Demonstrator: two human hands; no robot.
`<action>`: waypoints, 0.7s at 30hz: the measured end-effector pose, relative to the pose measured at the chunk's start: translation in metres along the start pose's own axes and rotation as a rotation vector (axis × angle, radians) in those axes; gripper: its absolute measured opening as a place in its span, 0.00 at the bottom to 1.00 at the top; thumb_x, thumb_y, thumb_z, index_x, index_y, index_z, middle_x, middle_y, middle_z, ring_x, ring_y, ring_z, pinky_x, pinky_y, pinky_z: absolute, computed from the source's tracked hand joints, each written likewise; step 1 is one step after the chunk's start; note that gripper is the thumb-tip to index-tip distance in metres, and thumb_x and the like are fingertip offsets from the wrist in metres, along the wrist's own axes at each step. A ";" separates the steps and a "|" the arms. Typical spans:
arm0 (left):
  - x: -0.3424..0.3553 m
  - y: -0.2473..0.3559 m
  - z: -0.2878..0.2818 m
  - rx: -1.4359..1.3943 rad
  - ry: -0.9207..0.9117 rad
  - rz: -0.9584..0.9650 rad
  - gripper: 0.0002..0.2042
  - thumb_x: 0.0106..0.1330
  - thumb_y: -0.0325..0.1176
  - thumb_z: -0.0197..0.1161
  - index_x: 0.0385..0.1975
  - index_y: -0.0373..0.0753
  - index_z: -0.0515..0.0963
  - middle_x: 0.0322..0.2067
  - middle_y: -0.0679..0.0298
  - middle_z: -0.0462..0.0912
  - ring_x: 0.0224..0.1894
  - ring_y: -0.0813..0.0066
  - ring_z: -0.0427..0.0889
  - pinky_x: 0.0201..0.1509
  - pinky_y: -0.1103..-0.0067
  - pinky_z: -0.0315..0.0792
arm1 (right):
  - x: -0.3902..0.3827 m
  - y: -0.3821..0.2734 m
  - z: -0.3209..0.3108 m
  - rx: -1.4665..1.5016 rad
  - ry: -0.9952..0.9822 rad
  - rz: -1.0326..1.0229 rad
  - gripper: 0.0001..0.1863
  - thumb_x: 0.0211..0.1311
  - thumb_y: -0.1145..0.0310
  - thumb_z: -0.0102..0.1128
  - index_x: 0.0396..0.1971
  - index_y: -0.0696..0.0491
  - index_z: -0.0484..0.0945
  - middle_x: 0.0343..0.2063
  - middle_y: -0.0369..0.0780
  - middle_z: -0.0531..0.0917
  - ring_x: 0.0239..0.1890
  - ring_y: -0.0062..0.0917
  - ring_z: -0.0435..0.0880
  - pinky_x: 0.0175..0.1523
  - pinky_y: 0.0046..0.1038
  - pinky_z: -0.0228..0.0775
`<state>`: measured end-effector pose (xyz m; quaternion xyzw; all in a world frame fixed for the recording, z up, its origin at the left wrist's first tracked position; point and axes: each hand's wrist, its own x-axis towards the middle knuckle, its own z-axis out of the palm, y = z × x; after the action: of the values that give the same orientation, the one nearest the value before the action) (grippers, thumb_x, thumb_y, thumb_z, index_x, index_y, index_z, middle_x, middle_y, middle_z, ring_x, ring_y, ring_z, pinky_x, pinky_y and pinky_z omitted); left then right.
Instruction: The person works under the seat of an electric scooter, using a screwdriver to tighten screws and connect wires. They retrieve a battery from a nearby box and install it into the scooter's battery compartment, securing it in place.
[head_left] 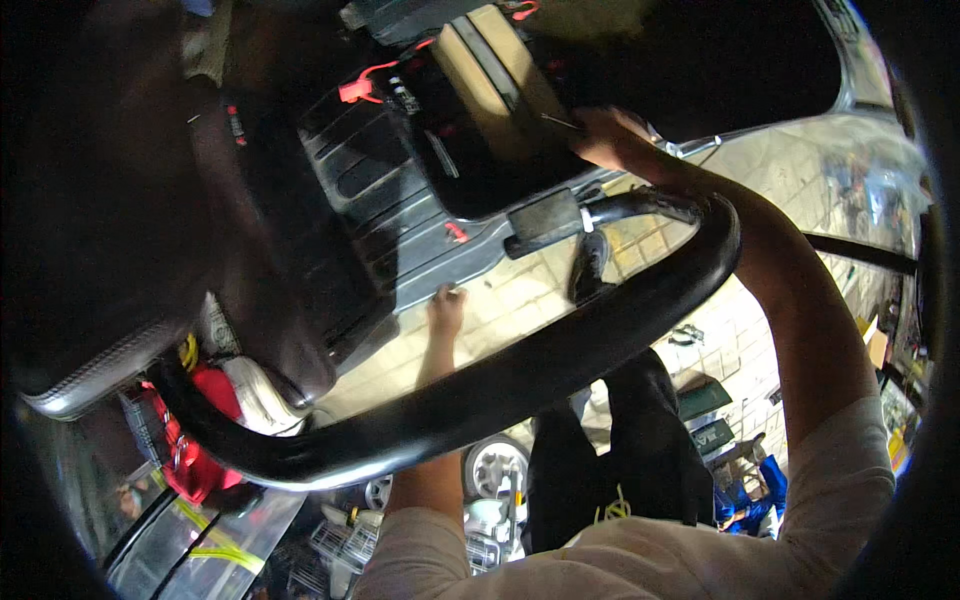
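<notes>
My right hand (pixel 602 135) is closed around a thin metal tool (pixel 557 122) at the right edge of a black box-like unit (pixel 440 150) with a tan-and-grey top (pixel 475 80). My left hand (pixel 446 308) has curled fingers just below the grey ribbed floor panel (pixel 430 280); anything it holds is too small to make out. Red plastic clips (pixel 355 90) and cables sit beside the unit. A curved black padded bar (pixel 520 380) crosses over my left forearm and passes beside my right arm.
A dark seat (pixel 150 250) fills the left, with red and white cloths (pixel 200 430) below it. A black shoe (pixel 590 255) stands on the paved floor (pixel 700 330). Wheels (pixel 495 470), green boards (pixel 700 400) and assorted items lie around the lower and right sides.
</notes>
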<state>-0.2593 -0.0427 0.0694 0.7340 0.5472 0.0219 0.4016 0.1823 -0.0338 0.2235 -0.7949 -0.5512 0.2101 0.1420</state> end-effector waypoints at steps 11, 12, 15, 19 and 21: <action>0.131 -0.026 0.066 0.357 0.217 -0.174 0.37 0.47 0.54 0.69 0.54 0.36 0.68 0.51 0.55 0.72 0.54 0.51 0.67 0.55 0.64 0.68 | -0.003 0.006 -0.011 0.088 -0.123 -0.053 0.23 0.56 0.48 0.60 0.34 0.56 0.81 0.27 0.48 0.82 0.29 0.36 0.82 0.37 0.36 0.72; 0.134 -0.025 0.068 0.423 0.204 -0.206 0.39 0.46 0.55 0.70 0.55 0.36 0.68 0.53 0.55 0.71 0.56 0.49 0.66 0.57 0.64 0.68 | -0.005 0.006 -0.012 0.093 -0.115 -0.049 0.23 0.56 0.49 0.60 0.34 0.56 0.81 0.27 0.48 0.82 0.29 0.36 0.82 0.37 0.36 0.72; 0.138 -0.024 0.077 0.512 0.242 -0.160 0.33 0.43 0.53 0.73 0.46 0.37 0.74 0.48 0.55 0.75 0.53 0.54 0.72 0.54 0.65 0.70 | -0.011 0.006 -0.013 0.098 -0.119 -0.046 0.22 0.56 0.49 0.60 0.34 0.56 0.81 0.27 0.47 0.82 0.29 0.35 0.81 0.37 0.36 0.71; 0.137 -0.029 0.075 0.409 0.381 -0.087 0.28 0.47 0.50 0.71 0.42 0.37 0.75 0.45 0.52 0.78 0.45 0.52 0.79 0.49 0.64 0.73 | -0.016 0.003 -0.014 0.116 -0.121 -0.045 0.22 0.56 0.49 0.60 0.34 0.56 0.81 0.26 0.46 0.82 0.29 0.34 0.81 0.37 0.35 0.71; 0.137 -0.033 0.072 0.416 0.365 -0.124 0.27 0.47 0.50 0.71 0.41 0.37 0.76 0.44 0.52 0.79 0.44 0.53 0.79 0.49 0.64 0.73 | -0.017 0.002 -0.014 0.121 -0.122 -0.040 0.22 0.56 0.49 0.61 0.34 0.56 0.81 0.26 0.46 0.82 0.29 0.33 0.81 0.37 0.35 0.71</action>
<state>-0.1960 0.0314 -0.0556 0.7497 0.6470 0.0163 0.1380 0.1854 -0.0501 0.2374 -0.7594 -0.5609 0.2880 0.1601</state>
